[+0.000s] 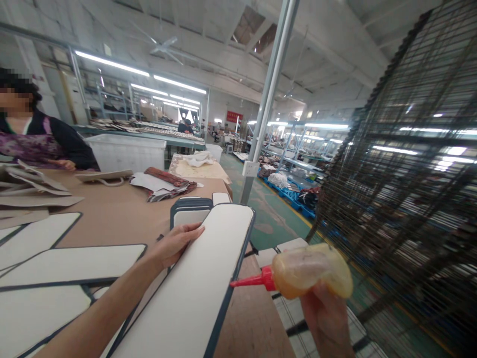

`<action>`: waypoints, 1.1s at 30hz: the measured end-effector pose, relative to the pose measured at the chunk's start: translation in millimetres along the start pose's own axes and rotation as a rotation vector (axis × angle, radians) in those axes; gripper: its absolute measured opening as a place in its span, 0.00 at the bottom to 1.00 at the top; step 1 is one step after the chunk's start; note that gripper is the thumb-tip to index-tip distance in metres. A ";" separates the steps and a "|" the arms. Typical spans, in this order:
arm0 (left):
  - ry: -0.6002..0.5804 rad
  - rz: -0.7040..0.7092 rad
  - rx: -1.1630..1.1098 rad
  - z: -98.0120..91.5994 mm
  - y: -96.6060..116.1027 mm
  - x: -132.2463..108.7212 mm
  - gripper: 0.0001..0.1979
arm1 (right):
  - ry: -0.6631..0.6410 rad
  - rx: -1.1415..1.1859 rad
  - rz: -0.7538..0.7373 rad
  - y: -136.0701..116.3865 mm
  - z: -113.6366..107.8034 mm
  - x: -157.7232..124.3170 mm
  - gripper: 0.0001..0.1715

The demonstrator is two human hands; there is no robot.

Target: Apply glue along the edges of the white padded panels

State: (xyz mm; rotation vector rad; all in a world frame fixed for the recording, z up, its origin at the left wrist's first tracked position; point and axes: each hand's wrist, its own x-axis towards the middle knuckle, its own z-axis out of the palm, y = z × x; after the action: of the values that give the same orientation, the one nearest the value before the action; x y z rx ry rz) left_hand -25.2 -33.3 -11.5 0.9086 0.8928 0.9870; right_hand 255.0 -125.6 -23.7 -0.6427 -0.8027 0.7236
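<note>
A long white panel with rounded corners and a dark blue edge (pixel 201 268) slants across the front of the table. My left hand (pixel 178 244) grips its left edge, thumb on the white face and fingers beneath. My right hand (pixel 326 313) is wrapped around a squeeze bottle of amber liquid (pixel 309 271), which lies on its side in the air. The bottle's red nozzle (pixel 253 281) points left, its tip at the panel's dark right edge. Behind the panel sits a stack of similar dark-edged pieces (pixel 192 211).
More white panels (pixel 74 263) lie on the brown table (pixel 149 221) at left. Patterned pieces (pixel 164 184) lie farther back. A co-worker (pixel 40 129) is at the far left side. A metal post (pixel 266 99) stands ahead, and a wire rack (pixel 402 189) rises at right.
</note>
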 end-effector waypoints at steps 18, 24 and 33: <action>0.022 0.076 0.012 7.6 19.7 22.7 0.10 | -0.079 -0.011 0.083 -5.7 -6.4 -14.6 0.30; 0.061 0.106 0.012 5.8 27.0 32.6 0.09 | -0.020 -0.025 0.129 -11.1 -2.9 -18.5 0.33; 0.157 0.116 -0.007 12.0 38.5 40.2 0.06 | -0.047 -0.025 0.162 -13.6 -6.0 -22.8 0.33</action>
State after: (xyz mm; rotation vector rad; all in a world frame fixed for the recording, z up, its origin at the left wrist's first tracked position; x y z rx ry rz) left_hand -13.6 12.6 20.2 0.8940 0.9765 1.1736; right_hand 253.0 -152.7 -26.1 -0.7214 -0.8100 0.8794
